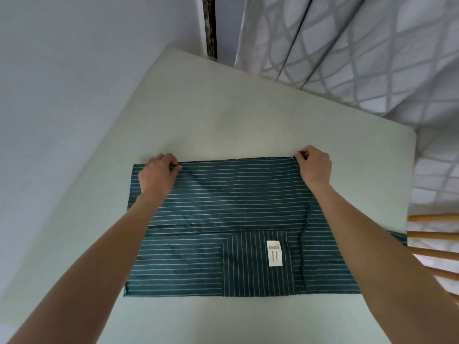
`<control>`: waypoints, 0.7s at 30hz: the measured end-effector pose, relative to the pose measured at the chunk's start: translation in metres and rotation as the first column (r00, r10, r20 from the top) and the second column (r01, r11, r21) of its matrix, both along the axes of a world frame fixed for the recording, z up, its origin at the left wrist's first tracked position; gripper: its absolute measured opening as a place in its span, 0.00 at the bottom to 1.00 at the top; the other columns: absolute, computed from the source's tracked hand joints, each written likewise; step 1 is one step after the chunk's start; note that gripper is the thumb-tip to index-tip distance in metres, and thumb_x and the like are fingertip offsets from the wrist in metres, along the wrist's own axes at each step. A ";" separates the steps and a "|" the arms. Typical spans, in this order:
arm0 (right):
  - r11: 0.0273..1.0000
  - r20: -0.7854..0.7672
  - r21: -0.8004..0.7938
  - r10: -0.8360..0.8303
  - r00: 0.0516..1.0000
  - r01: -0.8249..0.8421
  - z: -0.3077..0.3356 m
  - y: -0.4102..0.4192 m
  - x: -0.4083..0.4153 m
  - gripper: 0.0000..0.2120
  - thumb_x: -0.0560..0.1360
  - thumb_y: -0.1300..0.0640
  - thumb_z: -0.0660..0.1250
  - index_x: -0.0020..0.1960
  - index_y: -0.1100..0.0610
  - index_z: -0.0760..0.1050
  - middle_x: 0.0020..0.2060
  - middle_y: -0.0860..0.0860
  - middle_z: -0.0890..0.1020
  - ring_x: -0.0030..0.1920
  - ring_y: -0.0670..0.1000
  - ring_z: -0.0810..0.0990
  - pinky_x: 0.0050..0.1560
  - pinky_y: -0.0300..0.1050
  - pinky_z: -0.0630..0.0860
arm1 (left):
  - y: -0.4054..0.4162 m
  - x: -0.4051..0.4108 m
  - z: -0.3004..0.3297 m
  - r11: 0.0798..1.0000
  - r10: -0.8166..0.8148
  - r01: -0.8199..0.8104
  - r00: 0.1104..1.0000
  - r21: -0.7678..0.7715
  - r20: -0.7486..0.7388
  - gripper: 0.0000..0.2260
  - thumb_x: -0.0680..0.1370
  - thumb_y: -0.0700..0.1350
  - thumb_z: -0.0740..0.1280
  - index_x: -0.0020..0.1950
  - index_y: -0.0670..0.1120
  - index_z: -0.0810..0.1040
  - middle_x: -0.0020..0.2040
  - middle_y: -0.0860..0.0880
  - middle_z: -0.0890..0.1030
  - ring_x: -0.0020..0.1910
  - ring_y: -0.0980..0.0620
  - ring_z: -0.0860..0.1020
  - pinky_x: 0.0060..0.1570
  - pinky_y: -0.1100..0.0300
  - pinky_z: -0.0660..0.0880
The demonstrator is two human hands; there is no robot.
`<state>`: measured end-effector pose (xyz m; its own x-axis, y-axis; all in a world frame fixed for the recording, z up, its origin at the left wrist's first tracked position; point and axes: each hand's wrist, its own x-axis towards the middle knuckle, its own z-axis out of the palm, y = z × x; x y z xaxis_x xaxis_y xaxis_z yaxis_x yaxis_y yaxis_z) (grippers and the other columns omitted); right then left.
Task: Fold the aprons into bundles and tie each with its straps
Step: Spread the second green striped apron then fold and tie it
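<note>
Both our arms reach out straight. Our left hand (159, 173) and right hand (314, 167) each pinch a far corner of the striped apron (223, 219), which lies flat near the table's (198, 108) front edge.

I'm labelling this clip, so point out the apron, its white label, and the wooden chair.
apron (223, 194): head view, middle of the striped cloth between the arms.
white label (274, 253): head view, centre of the tag on the pocket.
wooden chair (434, 234): head view, a spindle at the right edge.
</note>
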<state>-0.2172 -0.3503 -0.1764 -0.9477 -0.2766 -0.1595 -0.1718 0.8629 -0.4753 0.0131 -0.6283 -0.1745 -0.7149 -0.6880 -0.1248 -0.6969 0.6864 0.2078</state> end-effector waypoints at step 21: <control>0.966 0.184 -0.112 -0.211 0.960 0.234 0.030 0.104 0.097 0.04 0.79 0.56 0.62 0.49 0.57 0.71 0.40 0.52 0.82 0.31 0.45 0.81 0.31 0.38 0.77 | 0.191 -0.073 -0.021 0.770 -0.632 0.610 0.770 0.187 0.092 0.45 0.69 0.72 0.59 0.77 0.51 0.46 0.77 0.47 0.46 0.76 0.47 0.44 0.73 0.43 0.43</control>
<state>-0.1201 -0.2463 -0.1459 -0.9498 -0.0913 -0.2994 0.1101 0.7980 -0.5925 -0.0596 -0.4377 -0.1956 -0.9463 -0.0675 -0.3162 -0.1571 0.9507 0.2673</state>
